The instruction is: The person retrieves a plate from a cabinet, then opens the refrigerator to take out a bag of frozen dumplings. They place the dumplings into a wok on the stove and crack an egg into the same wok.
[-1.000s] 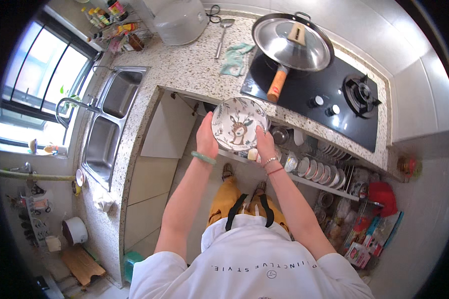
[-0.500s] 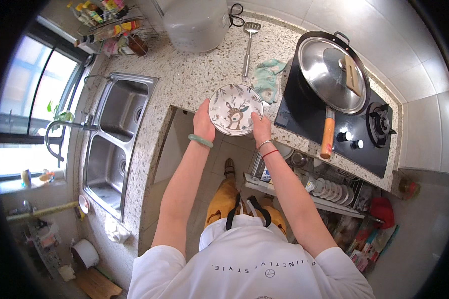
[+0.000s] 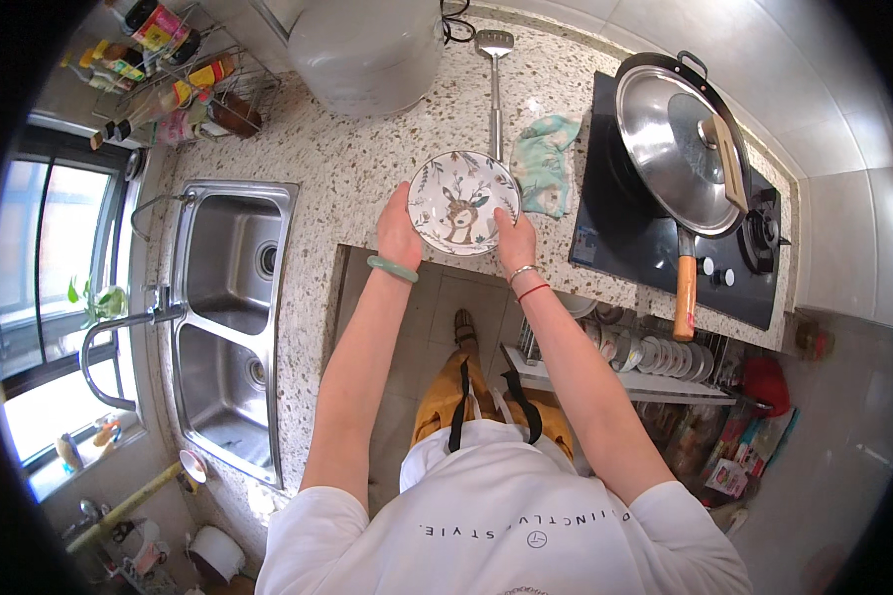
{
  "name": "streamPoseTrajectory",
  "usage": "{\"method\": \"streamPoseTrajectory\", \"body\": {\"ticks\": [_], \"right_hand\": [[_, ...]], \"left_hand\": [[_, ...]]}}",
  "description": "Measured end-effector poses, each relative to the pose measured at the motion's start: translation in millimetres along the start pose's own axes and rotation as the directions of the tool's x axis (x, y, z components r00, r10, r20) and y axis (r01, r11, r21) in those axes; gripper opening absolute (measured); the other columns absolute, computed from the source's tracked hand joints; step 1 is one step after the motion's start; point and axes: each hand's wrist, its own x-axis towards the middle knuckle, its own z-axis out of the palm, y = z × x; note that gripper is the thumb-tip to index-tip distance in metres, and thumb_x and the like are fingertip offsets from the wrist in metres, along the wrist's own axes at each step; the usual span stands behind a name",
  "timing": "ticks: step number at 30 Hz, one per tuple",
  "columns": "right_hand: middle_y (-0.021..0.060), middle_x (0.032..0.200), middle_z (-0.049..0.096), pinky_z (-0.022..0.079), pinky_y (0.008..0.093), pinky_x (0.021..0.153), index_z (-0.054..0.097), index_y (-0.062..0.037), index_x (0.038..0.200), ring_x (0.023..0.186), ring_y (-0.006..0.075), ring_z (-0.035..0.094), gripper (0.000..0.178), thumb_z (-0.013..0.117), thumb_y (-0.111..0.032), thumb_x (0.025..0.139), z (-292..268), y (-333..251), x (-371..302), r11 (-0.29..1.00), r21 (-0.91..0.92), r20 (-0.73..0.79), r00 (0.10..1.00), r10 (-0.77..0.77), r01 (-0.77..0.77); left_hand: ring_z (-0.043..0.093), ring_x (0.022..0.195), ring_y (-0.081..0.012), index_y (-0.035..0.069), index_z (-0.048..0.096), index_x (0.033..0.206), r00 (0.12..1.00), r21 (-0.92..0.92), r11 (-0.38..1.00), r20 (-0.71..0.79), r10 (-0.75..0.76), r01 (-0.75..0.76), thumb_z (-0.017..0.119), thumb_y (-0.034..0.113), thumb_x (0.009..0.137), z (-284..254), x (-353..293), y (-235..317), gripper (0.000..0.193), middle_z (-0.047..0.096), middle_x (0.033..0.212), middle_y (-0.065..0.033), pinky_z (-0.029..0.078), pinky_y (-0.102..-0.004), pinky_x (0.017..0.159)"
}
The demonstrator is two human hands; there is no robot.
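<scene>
Between both hands I hold a round white bowl (image 3: 450,188) with a deer and leaf pattern inside, at the counter's front edge. My left hand (image 3: 399,230) grips its left rim, the fingers mostly hidden beneath. On the right rim, my right hand (image 3: 515,241) has its thumb on top and its other fingers underneath. Just past the bowl lies a slotted metal turner (image 3: 495,89) on the speckled counter (image 3: 367,149). A crumpled green and white cloth (image 3: 546,164) rests to its right.
A lidded wok (image 3: 670,139) with a wooden handle sits on the black gas hob (image 3: 645,263) at right. On the left is a double steel sink (image 3: 226,337) with a tap. A pulled-out dish drawer (image 3: 625,382) stands below the counter. Bottles fill a rack (image 3: 238,84) at the far left.
My view has turned slightly, so the sink and hob sit differently in the picture. The bowl stays in both hands and appears a little farther forward, nearer the turner's handle.
</scene>
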Motion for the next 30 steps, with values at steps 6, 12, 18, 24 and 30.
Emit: {"method": "streamPoseTrajectory", "body": {"ticks": [6,12,18,24,30], "right_hand": [[0.013,0.099,0.066,0.045,0.0312,0.079,0.061,0.0035,0.108,0.089,0.0191,0.061,0.033,0.056,-0.023,0.088,5.0,-0.9,1.5,0.999,-0.042,-0.03,0.999,-0.029,0.028],[0.0224,0.1,0.064,0.045,0.0402,0.082,0.06,0.0025,0.107,0.095,0.0365,0.06,0.036,0.057,-0.027,0.086,5.9,-9.2,-2.2,0.994,-0.104,-0.061,0.998,-0.028,0.021],[0.0216,0.101,0.064,0.045,0.0397,0.082,0.06,0.0015,0.107,0.095,0.0357,0.06,0.036,0.058,-0.028,0.085,8.4,-9.4,-2.5,0.996,-0.087,-0.072,0.996,-0.044,0.038],[0.0174,0.099,0.065,0.046,0.0355,0.081,0.06,0.001,0.107,0.091,0.0284,0.062,0.036,0.057,-0.028,0.086,7.8,0.6,4.8,0.999,0.046,-0.031,0.999,0.021,-0.019],[0.008,0.095,0.065,0.047,0.0291,0.073,0.059,0.0022,0.109,0.085,0.016,0.061,0.035,0.052,-0.026,0.091,-2.2,-5.5,-0.2,0.916,0.325,0.159,0.969,0.191,-0.234]], "left_hand": [[0.052,0.112,-0.0212,-0.009,0.042,0.126,1.0,0.03,1.0,-0.005,-0.001,0.001,0.043,0.018,0.096,-2.2,9.4,1.0,0.04,0.054,0.123,-0.0128,0.041,-0.0322,0.096],[0.051,0.112,-0.0208,-0.008,0.043,0.126,1.0,0.023,0.999,-0.005,-0.027,0.028,0.044,0.019,0.096,-1.0,11.2,1.7,0.041,0.053,0.124,-0.0131,0.041,-0.0324,0.097],[0.052,0.112,-0.021,-0.008,0.043,0.126,0.999,0.031,0.999,-0.04,-0.026,0.027,0.045,0.019,0.096,1.1,11.7,3.1,0.041,0.053,0.125,-0.0132,0.041,-0.0317,0.096],[0.051,0.114,-0.0207,-0.008,0.043,0.126,0.999,0.038,0.999,-0.038,-0.027,0.028,0.045,0.019,0.096,5.7,4.9,3.7,0.041,0.052,0.126,-0.0126,0.04,-0.0325,0.097],[0.048,0.116,-0.0191,-0.005,0.041,0.129,1.0,0.012,1.0,0.024,0.019,-0.019,0.047,0.022,0.095,-20.2,19.9,-6.9,0.044,0.05,0.129,-0.0106,0.038,-0.0335,0.099]]}}
